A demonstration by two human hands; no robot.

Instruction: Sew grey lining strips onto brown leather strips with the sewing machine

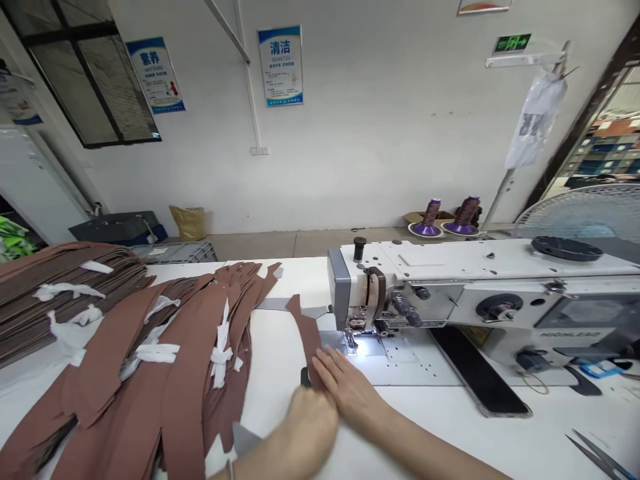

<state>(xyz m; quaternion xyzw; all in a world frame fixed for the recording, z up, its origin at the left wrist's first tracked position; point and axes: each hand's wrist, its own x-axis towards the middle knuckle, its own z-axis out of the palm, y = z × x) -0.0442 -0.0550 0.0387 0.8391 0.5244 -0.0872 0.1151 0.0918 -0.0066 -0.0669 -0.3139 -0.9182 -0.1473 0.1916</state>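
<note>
A curved reddish-brown strip of material (pixel 307 330) lies on the white table just left of the sewing machine's needle area (pixel 352 343). My right hand (pixel 347 390) is flat on the strip's lower right edge, its fingers stretched out. Over the strip's lower end, my left hand (pixel 313 420) is closed in a fist and slightly blurred. A small black piece (pixel 305 377) shows just above the fist; whether the hand holds it is hidden. Grey pieces (pixel 314 312) lie by the strip's upper end, and another grey piece (pixel 244 437) is beside my left wrist.
Bundles of brown strips (pixel 185 373), tied with white ties, cover the left side. The white sewing machine (pixel 400 287) stands at right, with a phone (pixel 483 373) on its bed and scissors (pixel 597 457) in the right corner. Thread cones (pixel 431 217) stand behind.
</note>
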